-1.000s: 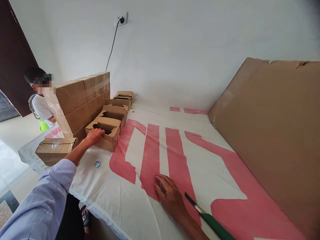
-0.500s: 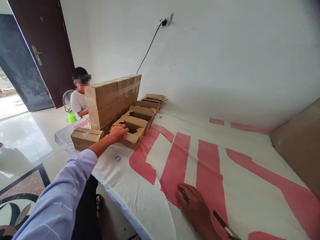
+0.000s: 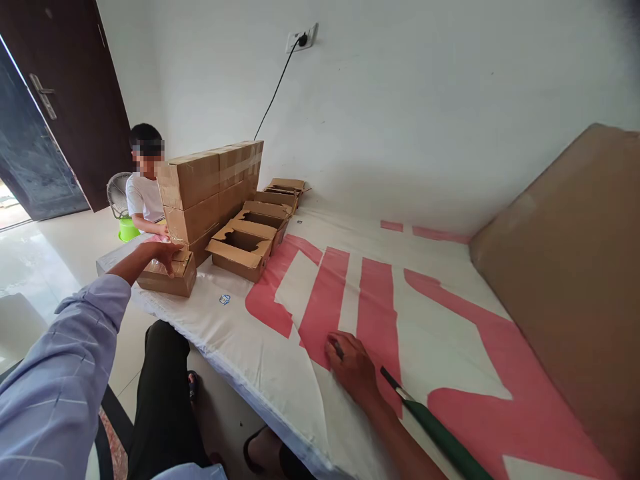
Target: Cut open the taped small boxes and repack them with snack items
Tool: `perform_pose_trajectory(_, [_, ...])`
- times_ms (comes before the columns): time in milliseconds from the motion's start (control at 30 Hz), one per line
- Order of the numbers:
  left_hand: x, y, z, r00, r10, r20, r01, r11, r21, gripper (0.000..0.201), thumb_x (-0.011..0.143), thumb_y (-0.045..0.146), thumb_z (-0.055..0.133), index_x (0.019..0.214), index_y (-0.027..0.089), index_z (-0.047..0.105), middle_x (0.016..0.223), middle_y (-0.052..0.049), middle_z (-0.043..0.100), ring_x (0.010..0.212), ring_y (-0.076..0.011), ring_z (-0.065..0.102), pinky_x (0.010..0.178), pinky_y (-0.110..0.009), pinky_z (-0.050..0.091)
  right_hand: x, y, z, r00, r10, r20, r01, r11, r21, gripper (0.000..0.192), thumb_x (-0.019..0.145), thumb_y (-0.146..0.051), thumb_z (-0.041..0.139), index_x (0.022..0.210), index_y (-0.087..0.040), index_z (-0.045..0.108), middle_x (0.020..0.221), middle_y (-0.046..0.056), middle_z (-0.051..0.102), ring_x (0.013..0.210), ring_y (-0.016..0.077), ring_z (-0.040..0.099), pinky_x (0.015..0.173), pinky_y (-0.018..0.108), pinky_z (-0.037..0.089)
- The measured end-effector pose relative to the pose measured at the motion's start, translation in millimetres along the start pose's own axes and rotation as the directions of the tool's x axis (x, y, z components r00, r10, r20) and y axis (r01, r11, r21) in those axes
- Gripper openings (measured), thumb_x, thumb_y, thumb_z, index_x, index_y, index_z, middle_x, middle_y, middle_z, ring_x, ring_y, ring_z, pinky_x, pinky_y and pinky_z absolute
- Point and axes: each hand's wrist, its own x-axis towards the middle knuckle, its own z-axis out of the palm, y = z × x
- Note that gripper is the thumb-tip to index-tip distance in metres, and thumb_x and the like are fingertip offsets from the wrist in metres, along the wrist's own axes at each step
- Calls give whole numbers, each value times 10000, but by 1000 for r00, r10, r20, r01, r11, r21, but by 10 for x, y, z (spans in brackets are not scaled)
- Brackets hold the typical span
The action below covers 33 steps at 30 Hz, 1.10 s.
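From my head camera, my left hand lies with fingers curled over the small closed box at the table's edge (near the stack), while my right hand presses flat, fingers together, steadying me

We see brown cardboard boxes, a white sheet with pink-red stripes, a pale blue sleeve, a green-handled tool.

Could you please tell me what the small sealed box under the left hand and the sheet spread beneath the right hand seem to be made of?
The sealed box looks like matte brown cardboard, with glossy clear tape. The sheet appears to be smooth white plastic film printed pink, judging by its faint sheen.
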Motion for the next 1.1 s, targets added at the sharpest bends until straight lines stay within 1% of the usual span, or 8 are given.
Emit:
perform_pose_trajectory(167, [-247,236,60,992,-123,41,118,988,104,1274,410,366,983,1572,155,507,1556,-254,555,1444,-525,485,1189,-616,377,11,-25,-26,1000,14,7,-14,1000,6,308,926,-430,486,1027,-223,690,1108,151,767,1063,308,693,989,480,552])
perform_pose_trajectory(267, [-415,483,124,999,-31,36,26,992,126,1144,527,435,937,1563,184,521,1496,-232,593,1378,-511,536,1170,-665,359,-51,-56,-125,1000,30,0,-30,1000,6,314,935,-441,480,1037,-231,689,1104,143,760,1063,309,688,981,482,555])
perform_pose_trajectory(400, [-471,1077,367,978,205,27,-206,977,55,888,629,497,885,1435,213,639,1371,-159,665,1265,-433,616,1093,-519,449,-270,-43,-459,998,35,-54,-39,997,-71,338,945,-444,467,1072,-224,691,1101,157,739,1086,332,662,1010,510,537])
perform_pose_trajectory(600, [-537,2255,934,845,524,-108,-508,849,145,727,762,580,821,1359,205,647,1298,-167,676,1210,-404,631,1012,-493,475,-696,126,-1115,964,265,-34,-263,921,-286,417,904,-539,469,1068,-221,683,1187,195,725,1153,388,622,989,555,529])
perform_pose_trajectory(733, [-618,2722,1128,749,644,-156,-636,765,102,641,842,603,782,1331,218,631,1248,-149,702,1164,-361,663,1033,-491,473,-898,130,-1372,904,423,68,-375,858,-352,475,861,-625,457,1040,-234,659,1126,180,726,1120,393,636,929,550,547])
perform_pose_trajectory(867, [-668,2602,1039,715,644,-273,-680,732,-53,623,881,533,787,1395,231,604,1393,-149,673,1310,-346,627,1092,-478,481,-984,46,-1446,888,452,91,-393,845,-364,470,846,-625,445,1026,-238,645,1113,171,722,1103,385,651,917,531,547])
perform_pose_trajectory(1000, [-767,2020,899,784,405,-470,-563,783,-266,304,931,321,697,1216,217,710,1357,-129,691,1257,-294,659,1116,-452,502,-999,23,-1430,898,434,78,-384,857,-345,445,863,-627,426,962,-246,632,1069,176,721,1071,395,662,908,539,546])
perform_pose_trajectory(1100, [-879,1616,953,871,198,-450,-418,778,-468,237,925,310,653,1118,213,750,1355,-120,698,1230,-290,671,1062,-447,543,-1008,73,-1404,906,419,57,-382,869,-314,412,854,-622,438,913,-260,627,1028,186,728,1050,417,671,884,555,548])
